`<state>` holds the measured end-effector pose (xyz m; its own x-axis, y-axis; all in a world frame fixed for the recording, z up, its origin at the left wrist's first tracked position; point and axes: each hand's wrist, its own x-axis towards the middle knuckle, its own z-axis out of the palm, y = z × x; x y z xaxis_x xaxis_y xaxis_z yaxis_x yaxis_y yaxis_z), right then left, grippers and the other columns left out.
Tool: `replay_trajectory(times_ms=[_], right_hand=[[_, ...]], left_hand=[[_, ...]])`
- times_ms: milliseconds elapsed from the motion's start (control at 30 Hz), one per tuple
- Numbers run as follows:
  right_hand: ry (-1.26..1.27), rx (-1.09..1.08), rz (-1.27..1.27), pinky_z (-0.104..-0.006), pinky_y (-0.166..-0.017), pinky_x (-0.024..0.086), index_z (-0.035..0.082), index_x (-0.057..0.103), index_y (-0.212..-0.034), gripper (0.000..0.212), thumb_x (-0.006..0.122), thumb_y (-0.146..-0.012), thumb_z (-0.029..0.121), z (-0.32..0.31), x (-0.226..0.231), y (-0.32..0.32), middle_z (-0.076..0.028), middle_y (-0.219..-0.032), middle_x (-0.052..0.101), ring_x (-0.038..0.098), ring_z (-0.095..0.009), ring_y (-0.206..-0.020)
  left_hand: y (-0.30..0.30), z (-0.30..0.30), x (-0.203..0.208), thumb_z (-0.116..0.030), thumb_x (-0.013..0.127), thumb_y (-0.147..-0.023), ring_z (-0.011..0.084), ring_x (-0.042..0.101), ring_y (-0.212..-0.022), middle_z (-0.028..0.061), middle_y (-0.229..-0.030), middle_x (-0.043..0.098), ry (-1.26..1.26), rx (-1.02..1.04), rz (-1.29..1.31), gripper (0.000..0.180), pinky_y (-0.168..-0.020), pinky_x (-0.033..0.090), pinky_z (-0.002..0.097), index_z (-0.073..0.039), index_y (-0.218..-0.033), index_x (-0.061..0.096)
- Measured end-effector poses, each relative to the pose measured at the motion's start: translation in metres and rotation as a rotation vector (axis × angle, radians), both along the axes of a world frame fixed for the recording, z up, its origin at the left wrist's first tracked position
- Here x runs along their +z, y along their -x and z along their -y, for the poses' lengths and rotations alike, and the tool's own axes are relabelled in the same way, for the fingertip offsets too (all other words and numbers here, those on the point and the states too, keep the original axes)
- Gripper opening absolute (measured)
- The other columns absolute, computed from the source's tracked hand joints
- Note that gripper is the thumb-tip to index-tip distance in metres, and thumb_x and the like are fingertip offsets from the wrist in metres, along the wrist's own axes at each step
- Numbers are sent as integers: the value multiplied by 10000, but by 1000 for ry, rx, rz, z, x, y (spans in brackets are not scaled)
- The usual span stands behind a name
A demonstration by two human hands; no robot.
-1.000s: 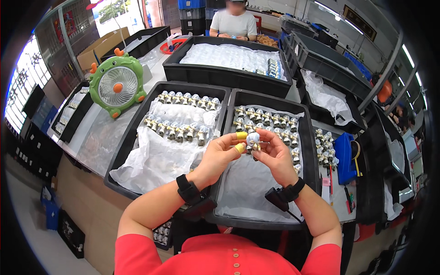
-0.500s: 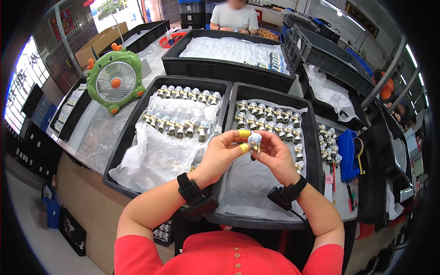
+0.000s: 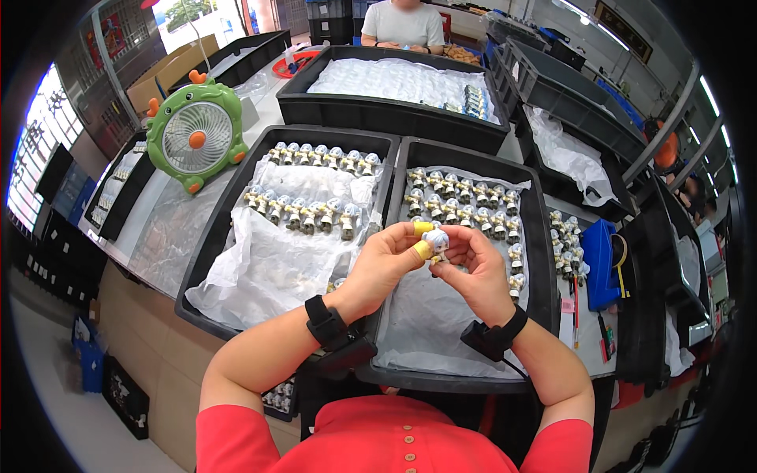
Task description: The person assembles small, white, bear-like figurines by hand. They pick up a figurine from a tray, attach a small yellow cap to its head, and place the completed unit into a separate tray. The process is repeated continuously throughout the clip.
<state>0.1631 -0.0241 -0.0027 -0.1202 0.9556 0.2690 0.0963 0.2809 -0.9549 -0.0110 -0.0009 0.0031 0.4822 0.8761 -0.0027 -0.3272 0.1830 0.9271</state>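
Note:
A small figurine with a pale blue-white head is held between both hands above the right-hand black tray. My left hand, with yellow coverings on its thumb and index finger, pinches the figurine's head. My right hand grips its body from the other side; the lower part is hidden by fingers. Rows of similar figurines stand on white paper at the far end of that tray. More rows of figurines stand in the left-hand black tray.
A green cartoon-shaped fan stands at the left. Behind the two trays lies a larger black tray. More figurines, a blue box and pens are on the right. A person in white sits across the table.
The figurine has been turned between my fingers, so its face side shows now. Both hands have otherwise stayed in nearly the same place.

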Motion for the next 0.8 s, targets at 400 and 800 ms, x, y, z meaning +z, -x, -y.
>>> replay_trajectory(times_ms=[400, 800], right_hand=[[-117, -65, 235, -255, -752, 454, 59, 567, -1141, 445, 717, -722, 76, 7, 11, 1, -38, -1006, 540, 538, -131, -886], [131, 118, -127, -254, -827, 480, 21, 417, -1275, 546, 668, -790, 48, 8, 12, 1, -63, -1170, 442, 485, -118, -989]], left_hand=[[1, -5, -6, -106, 512, -912, 107, 565, -942, 54, -1065, 569, 220, -9, 125, 293, -822, 480, 242, -35, -1195, 481], [1, -5, -4, -121, 538, -908, 121, 563, -962, 50, -1087, 570, 158, 8, 246, 285, -852, 467, 284, -45, -1175, 476]])
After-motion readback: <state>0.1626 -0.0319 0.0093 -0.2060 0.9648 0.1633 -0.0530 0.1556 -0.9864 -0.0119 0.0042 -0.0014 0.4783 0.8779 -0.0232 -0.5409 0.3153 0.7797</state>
